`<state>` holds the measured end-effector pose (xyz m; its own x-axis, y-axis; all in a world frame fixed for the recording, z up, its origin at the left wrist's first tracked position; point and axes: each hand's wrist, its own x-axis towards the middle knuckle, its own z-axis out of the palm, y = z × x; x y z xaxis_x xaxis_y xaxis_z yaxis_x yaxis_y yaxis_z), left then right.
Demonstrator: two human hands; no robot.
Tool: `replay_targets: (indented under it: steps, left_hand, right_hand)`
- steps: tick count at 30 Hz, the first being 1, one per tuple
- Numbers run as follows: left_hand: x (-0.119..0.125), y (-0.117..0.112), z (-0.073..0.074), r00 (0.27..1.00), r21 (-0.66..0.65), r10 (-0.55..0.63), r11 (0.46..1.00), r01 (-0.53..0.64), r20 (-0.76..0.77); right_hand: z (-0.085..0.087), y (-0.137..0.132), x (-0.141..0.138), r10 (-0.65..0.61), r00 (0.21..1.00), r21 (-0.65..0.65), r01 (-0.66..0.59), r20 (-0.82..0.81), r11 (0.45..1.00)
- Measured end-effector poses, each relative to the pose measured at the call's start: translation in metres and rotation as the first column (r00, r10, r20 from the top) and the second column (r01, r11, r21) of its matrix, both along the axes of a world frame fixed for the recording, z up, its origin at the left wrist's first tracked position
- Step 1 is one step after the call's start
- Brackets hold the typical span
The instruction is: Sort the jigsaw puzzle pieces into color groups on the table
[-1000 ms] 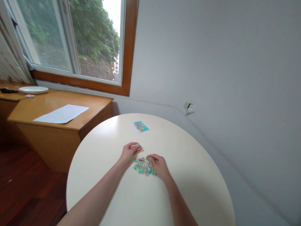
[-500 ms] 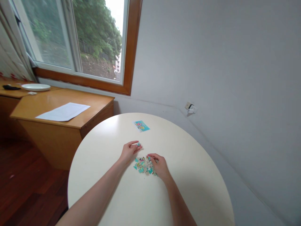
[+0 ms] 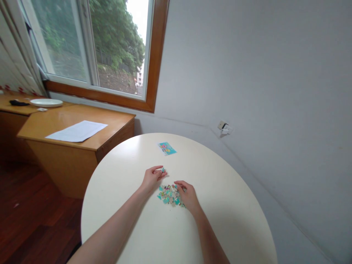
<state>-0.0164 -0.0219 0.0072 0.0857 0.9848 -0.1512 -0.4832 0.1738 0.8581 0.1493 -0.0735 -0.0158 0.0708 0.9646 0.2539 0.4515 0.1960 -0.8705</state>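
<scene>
1. Holding a small puzzle piece (image 3: 163,170), the left hand (image 3: 151,177) is raised just beyond the far-left edge of the pile; its fingers are closed around this turquoise-and-pale bit, which is too small to tell whether it is one piece or several together.
2. Reaching in at the right side of the pile, the right hand (image 3: 188,193) has its fingers bent and its thumb near the index finger; whether the fingertips are clamped on anything I cannot tell.
3. Lying between the forearms, near the middle of the round white surface (image 3: 228,209), the puzzle pile (image 3: 169,196) is a loose, overlapping heap of turquoise, pale grey and other coloured pieces.
4. Resting flat on the far part of that surface, beyond both hands, is a picture card (image 3: 167,148) with a turquoise ground and pink and yellow figures; neither hand touches it.
5. Standing to the far left is a wooden surface (image 3: 115,117) that bears a white sheet of paper (image 3: 77,131), with a white plate (image 3: 46,103) and a small black item (image 3: 18,103) farther left.
6. Rising behind are a window (image 3: 115,44) on the left and a pale wall with a socket (image 3: 222,125) on the right.
</scene>
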Motion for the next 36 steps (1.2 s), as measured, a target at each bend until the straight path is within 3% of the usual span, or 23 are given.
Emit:
replay_targets:
  steps: [5, 7, 9, 12, 16, 18, 20, 27, 36]
  left_hand:
    - [0.001, 0.005, -0.007, 0.994, 0.060, 0.037, 0.998, -0.031, -0.099]
    - [0.001, 0.007, -0.010, 0.974, 0.126, 0.078, 0.991, -0.052, -0.212]
    - [0.000, 0.008, -0.012, 0.910, 0.224, 0.141, 0.973, -0.055, -0.390]
    - [-0.001, 0.007, -0.012, 0.690, 0.358, 0.264, 0.934, -0.007, -0.674]
    - [-0.003, 0.000, -0.007, 0.349, 0.370, 0.311, 0.922, 0.115, -0.884]
    - [-0.003, -0.003, -0.005, 0.242, 0.342, 0.299, 0.926, 0.158, -0.923]
    - [-0.003, -0.004, -0.004, 0.185, 0.309, 0.276, 0.934, 0.179, -0.943]
    - [-0.003, -0.004, -0.002, 0.131, 0.256, 0.235, 0.949, 0.182, -0.963]
    - [-0.004, -0.002, -0.006, 0.203, 0.276, 0.242, 0.948, 0.159, -0.949]
  right_hand:
    - [0.000, 0.000, 0.000, 0.002, 1.000, -0.013, -0.002, 0.017, 1.000]
    - [0.000, 0.000, 0.000, 0.007, 1.000, -0.009, -0.006, 0.021, 1.000]
    - [-0.001, 0.000, 0.001, 0.011, 1.000, -0.003, -0.011, 0.025, 1.000]
    - [-0.004, 0.001, 0.002, 0.014, 1.000, -0.010, -0.014, 0.027, 1.000]
    - [-0.007, 0.002, 0.002, 0.017, 0.999, -0.022, -0.016, 0.046, 1.000]
    - [-0.007, 0.002, 0.002, 0.014, 0.998, -0.021, -0.013, 0.054, 1.000]
    - [-0.007, 0.002, 0.003, 0.011, 0.998, -0.014, -0.010, 0.061, 1.000]
    - [-0.006, 0.002, 0.003, -0.008, 0.995, -0.005, 0.009, 0.100, 1.000]
    - [-0.004, 0.001, 0.003, -0.009, 0.994, -0.004, 0.009, 0.110, 1.000]
